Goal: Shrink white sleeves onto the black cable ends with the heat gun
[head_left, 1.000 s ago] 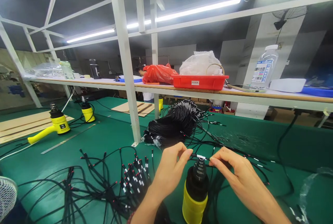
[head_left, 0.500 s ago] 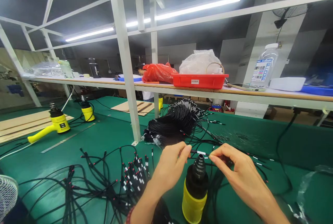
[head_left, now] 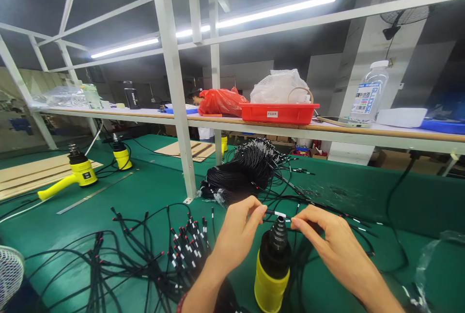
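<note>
Hands pinched closed, left hand (head_left: 238,238) and right hand (head_left: 336,250) gripping a black cable (head_left: 276,213) with a white band, level between them, just above the nozzle of an upright yellow heat gun (head_left: 272,274). Loose cables (head_left: 185,250) just beside the left hand; a coiled cable bundle (head_left: 243,172) beyond, on the green tabletop (head_left: 152,192).

Thin black cable (head_left: 270,211), white sleeve (head_left: 280,214), held level.
</note>
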`<state>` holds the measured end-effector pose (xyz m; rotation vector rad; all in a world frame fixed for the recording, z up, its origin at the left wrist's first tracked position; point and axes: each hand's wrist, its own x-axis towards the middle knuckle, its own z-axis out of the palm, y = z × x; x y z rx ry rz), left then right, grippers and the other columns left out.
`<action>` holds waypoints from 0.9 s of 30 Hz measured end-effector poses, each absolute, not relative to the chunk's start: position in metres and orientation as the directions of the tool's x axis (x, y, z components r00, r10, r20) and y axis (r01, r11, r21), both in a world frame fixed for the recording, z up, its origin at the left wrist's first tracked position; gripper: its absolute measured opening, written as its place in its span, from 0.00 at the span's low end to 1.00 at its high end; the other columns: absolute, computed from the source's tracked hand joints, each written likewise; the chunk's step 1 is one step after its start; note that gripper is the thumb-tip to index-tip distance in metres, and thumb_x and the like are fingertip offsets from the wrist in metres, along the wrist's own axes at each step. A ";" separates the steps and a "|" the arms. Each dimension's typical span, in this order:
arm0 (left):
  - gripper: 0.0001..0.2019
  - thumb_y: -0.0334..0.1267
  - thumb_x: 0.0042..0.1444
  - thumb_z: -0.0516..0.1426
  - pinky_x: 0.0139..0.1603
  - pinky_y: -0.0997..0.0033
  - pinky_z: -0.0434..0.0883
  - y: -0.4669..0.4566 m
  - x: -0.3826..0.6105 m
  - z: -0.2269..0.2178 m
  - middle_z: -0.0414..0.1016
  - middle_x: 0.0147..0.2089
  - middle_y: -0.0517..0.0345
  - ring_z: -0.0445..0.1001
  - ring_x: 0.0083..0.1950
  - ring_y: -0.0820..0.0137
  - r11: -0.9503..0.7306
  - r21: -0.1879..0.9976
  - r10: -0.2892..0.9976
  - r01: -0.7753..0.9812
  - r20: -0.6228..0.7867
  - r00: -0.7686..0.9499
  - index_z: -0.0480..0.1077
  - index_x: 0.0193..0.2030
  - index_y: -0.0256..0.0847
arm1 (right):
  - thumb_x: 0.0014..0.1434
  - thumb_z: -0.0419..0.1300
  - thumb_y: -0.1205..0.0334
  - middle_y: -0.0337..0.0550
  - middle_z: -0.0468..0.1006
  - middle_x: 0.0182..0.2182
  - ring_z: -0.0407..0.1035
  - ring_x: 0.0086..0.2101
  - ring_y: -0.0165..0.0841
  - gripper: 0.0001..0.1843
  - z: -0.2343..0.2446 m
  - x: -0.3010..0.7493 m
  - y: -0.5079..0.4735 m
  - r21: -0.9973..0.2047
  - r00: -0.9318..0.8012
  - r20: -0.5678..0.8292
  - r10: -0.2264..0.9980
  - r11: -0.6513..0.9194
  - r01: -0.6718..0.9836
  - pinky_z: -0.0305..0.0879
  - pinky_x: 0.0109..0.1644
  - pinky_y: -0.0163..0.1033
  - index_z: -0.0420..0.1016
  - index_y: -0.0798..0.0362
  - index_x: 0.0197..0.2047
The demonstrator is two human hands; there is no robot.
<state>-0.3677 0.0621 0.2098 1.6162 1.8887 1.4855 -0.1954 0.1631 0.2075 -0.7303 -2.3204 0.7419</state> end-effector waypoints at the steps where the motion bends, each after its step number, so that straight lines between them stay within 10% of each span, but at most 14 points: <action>1: 0.16 0.44 0.65 0.48 0.36 0.73 0.60 0.062 -0.367 0.210 0.69 0.29 0.62 0.65 0.33 0.71 -0.134 0.794 0.842 0.593 0.407 -0.355 0.66 0.29 0.39 | 0.66 0.49 0.49 0.39 0.75 0.30 0.68 0.32 0.34 0.20 0.208 -0.196 0.163 -0.647 -0.668 0.369 0.646 0.694 0.314 0.60 0.37 0.38 0.74 0.49 0.31; 13: 0.06 0.35 0.61 0.53 0.38 0.73 0.62 0.061 -0.368 0.211 0.71 0.33 0.61 0.66 0.36 0.71 -0.153 0.784 0.828 0.601 0.434 -0.356 0.70 0.37 0.41 | 0.62 0.55 0.56 0.38 0.75 0.28 0.68 0.29 0.33 0.12 0.208 -0.198 0.164 -0.603 -0.620 0.461 0.635 0.737 0.306 0.61 0.33 0.36 0.74 0.49 0.29; 27: 0.23 0.50 0.66 0.45 0.30 0.74 0.57 0.061 -0.367 0.210 0.65 0.23 0.63 0.63 0.28 0.74 -0.075 0.781 0.861 0.620 0.364 -0.355 0.63 0.24 0.40 | 0.66 0.46 0.45 0.36 0.71 0.26 0.63 0.29 0.31 0.21 0.212 -0.189 0.159 -0.667 -0.741 0.265 0.617 0.672 0.321 0.58 0.33 0.35 0.70 0.49 0.31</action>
